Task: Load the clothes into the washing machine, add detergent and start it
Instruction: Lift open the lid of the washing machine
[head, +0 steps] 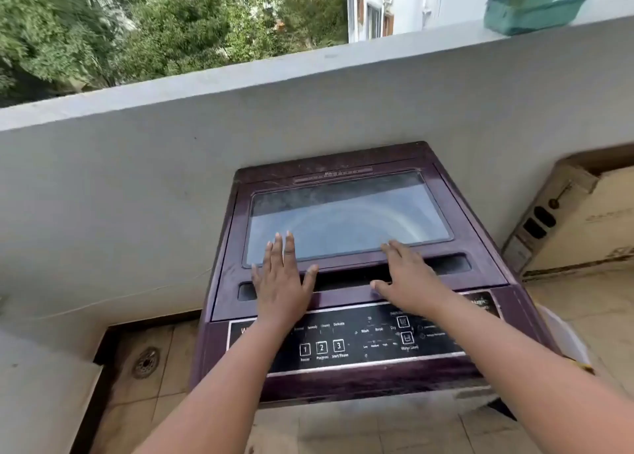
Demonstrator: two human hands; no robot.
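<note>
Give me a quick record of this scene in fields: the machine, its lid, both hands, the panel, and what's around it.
machine: purple top-load washer against a grey balcony wall
lid: glass lid, closed
left hand: flat, fingers spread, on the lid's front edge
right hand: flat, on the lid's front edge by the handle recess
panel: buttons 1, 2, 3; 3 reads Start/Pause
clothes: none in view
surroundings: green tub on the wall top, floor drain at left

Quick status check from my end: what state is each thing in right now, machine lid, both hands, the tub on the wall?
Washing machine lid: closed, flat.
Left hand: open, palm down on the lid's front edge.
Right hand: open, palm down by the lid's handle recess.
Control panel: no lights visible.
Green tub: upright on the parapet wall.
</note>
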